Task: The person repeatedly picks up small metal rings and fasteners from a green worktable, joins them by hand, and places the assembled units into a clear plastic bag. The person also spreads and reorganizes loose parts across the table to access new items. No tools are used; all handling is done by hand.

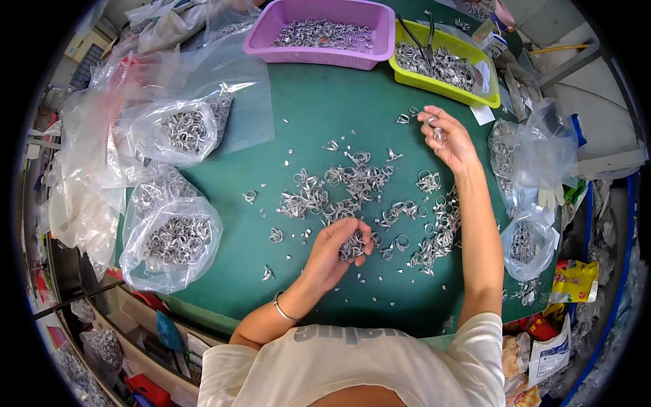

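My left hand [327,252] is cupped around a clump of silver metal rings [352,247] near the middle of the green table [247,247]. Just beyond it lies a loose pile of similar rings [342,186]. My right hand [452,141] reaches farther out to the right, its fingers curled around a few rings [438,134]. One or two loose rings [403,119] lie by those fingertips. Between my arms a second pile of rings [434,244] spreads toward the right forearm, with small metal bits scattered around.
A purple basket [322,60] of rings stands at the far edge. Beside it, a yellow-green basket [444,88] holds rings and pliers [428,49]. Clear bags of rings [169,271] [163,152] sit at left; another bag [525,264] lies at right.
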### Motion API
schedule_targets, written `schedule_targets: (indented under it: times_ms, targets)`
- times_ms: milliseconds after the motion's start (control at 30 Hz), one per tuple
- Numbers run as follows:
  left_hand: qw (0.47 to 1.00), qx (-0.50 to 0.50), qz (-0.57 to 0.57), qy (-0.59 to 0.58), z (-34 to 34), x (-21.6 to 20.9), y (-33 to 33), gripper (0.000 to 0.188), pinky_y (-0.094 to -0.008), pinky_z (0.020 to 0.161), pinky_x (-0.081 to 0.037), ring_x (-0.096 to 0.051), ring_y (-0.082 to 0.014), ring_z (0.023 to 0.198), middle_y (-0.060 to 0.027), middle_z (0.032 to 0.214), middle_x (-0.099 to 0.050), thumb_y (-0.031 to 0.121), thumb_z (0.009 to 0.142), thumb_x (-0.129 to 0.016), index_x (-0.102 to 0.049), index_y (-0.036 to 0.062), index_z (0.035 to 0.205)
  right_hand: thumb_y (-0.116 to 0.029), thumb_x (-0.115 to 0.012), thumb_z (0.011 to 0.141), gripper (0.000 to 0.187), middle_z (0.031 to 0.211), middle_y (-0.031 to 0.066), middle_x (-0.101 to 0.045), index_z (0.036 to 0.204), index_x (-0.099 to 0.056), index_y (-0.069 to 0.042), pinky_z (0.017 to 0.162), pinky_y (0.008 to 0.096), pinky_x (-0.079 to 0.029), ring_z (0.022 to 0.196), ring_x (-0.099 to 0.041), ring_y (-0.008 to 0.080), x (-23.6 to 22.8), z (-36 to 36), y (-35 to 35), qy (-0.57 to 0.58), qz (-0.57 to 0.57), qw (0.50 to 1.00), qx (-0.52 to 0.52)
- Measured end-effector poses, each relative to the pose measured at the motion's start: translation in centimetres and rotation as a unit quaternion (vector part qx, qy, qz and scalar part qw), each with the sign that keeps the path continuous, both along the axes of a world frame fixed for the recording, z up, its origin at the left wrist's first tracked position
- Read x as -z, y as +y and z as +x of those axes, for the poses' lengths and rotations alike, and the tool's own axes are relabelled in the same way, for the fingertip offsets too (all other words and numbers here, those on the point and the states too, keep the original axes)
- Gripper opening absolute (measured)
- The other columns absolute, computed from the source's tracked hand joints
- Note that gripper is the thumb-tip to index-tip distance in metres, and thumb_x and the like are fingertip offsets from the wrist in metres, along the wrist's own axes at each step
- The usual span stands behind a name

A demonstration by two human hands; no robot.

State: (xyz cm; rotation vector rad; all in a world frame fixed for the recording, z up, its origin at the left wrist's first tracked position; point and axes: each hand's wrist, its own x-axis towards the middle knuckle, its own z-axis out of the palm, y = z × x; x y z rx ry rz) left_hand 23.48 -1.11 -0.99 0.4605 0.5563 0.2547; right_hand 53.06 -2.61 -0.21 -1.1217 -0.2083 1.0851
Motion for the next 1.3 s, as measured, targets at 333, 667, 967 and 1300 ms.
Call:
schedule_targets:
  times_ms: [333,667,967,1300]
  targets:
    - [0.999,0.002,0.003,-0.032,-0.2,0.3,0.2,0.017,-0.0239,0.051,-0.039,-0.056,-0.015,0.071,-0.005,0.08,-0.057,0.02,0.092,-0.053,-0.058,0.0036,0.091,-0.027,-0.067,0.08,0.023,0.071,0.0103,-0.063,0.086,-0.057,-0.007,0.063,0.0434,-0.046,0.071,-0.062,0.0323,5.3,2.1,2.7,-0.653,-0.333,0.679,-0.036]
    - [0.982,0.078,-0.17,0.022,0.6,-2.1,0.4,0.047,-0.033,0.072,-0.052,-0.06,-0.0221,0.088,-0.0082,0.094,-0.06,0.041,0.095,-0.043,-0.049,0.0041,0.123,-0.005,-0.066,0.077,0.01,0.079,0.0037,-0.055,0.082,-0.058,-0.001,0.064,0.0296,-0.045,0.075,-0.055,0.0162,-4.0,-11.5,-4.3,-0.437,0.017,0.837,-0.329]
    - [0.971,0.045,-0.215,-0.093,-0.5,1.9,0.1,0.032,-0.0265,0.053,-0.045,-0.057,-0.0199,0.083,-0.0105,0.101,-0.06,0.028,0.093,-0.05,-0.054,0.0051,0.114,-0.005,-0.067,0.075,0.014,0.088,0.0118,-0.063,0.088,-0.063,-0.001,0.074,0.0335,-0.048,0.084,-0.06,0.0247,-1.6,-5.3,-4.2,-0.613,-0.132,0.779,-0.027]
    - [0.969,0.054,-0.195,-0.142,-0.6,2.5,-0.2,0.026,-0.0241,0.054,-0.045,-0.056,-0.0166,0.079,-0.0086,0.099,-0.059,0.025,0.092,-0.051,-0.058,0.007,0.11,-0.004,-0.065,0.079,0.01,0.077,0.0057,-0.061,0.088,-0.063,0.0,0.057,0.023,-0.042,0.062,-0.054,0.0115,1.8,-1.6,-6.2,-0.624,-0.159,0.763,0.049]
